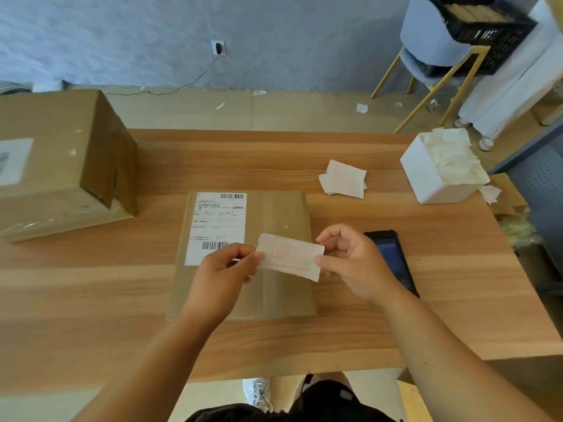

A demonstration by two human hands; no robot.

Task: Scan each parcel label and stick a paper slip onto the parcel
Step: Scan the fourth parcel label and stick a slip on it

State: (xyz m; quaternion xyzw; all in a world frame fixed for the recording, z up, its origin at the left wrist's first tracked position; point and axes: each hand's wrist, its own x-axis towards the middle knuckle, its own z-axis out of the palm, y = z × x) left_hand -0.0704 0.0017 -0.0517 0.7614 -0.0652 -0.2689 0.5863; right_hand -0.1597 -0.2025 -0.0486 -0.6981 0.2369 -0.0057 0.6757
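Both hands up over the table, working one paper slip between them.

- Left hand: fingers curled, thumb and fingertips pinching the slip's left edge.
- Right hand: thumb below and fingers above, pinching the slip's right edge.
- The slip is white with a red printed frame. It is stretched between the two hands with its right end a little lower than its left. Cannot tell whether it touches anything beneath it.
- Parcel: a flat brown package lying on the table directly beneath both hands and the slip. Its near edge reaches back under the wrists.
- Shipping label: white, with barcodes at top and bottom, stuck on the parcel's left half. It lies just beyond the left hand, whose knuckles cover its near right corner.
- Dark handheld device: flat on the table just right of the right hand, partly hidden behind that hand, screen up.
- Loose pile of slips: on the table beyond the right hand, well apart from it.
- White box: farther beyond and right of the right hand, stuffed with crumpled white paper.
- Large cardboard box: well to the left of the left hand and beyond it, with a pale label on top.
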